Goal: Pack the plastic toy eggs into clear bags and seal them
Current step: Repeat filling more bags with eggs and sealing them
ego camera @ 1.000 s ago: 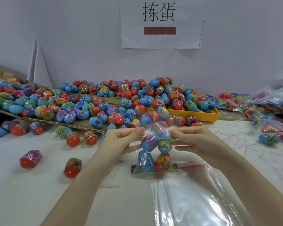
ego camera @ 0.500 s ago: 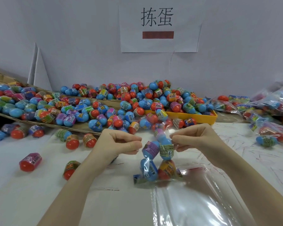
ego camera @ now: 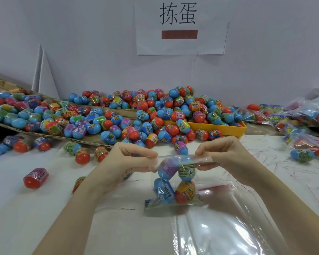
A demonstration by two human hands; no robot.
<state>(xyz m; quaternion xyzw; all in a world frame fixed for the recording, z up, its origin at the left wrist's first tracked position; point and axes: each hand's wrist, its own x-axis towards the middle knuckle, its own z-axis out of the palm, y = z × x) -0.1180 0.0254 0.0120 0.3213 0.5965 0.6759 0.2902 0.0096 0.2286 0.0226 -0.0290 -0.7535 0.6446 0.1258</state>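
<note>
Hanging between both hands, a small clear bag (ego camera: 175, 181) holds four toy eggs: a purple-banded blue egg (ego camera: 167, 169) and a green-banded blue egg (ego camera: 186, 169) on top, a blue egg with a barcode label (ego camera: 163, 192) and an orange-and-red egg (ego camera: 185, 192) beneath. The bag's bottom edge touches the table, its top strip stretched level just above the upper eggs. The left hand (ego camera: 125, 161) pinches the strip's left end, thumb and curled fingers clamped on the plastic. The right hand (ego camera: 223, 155) pinches the right end the same way, fingertips pressed together on the film, the eggs hanging below and between the two grips.

Just beneath the bag lies a stack of empty clear bags (ego camera: 219, 227), flat and glossy, a red zip line across its top. The white table (ego camera: 35, 208) carries loose eggs to the left, among them a pink-banded red egg (ego camera: 36, 177) lying on its side. Farther back, a big heap of loose eggs (ego camera: 145, 115) spills over flattened cardboard (ego camera: 92, 139) and a yellow tray (ego camera: 226, 128). At the right edge, filled bags (ego camera: 302, 122) pile up. Behind it all, a pale wall with a paper sign (ego camera: 180, 26) bearing two black characters and a red-brown bar.
</note>
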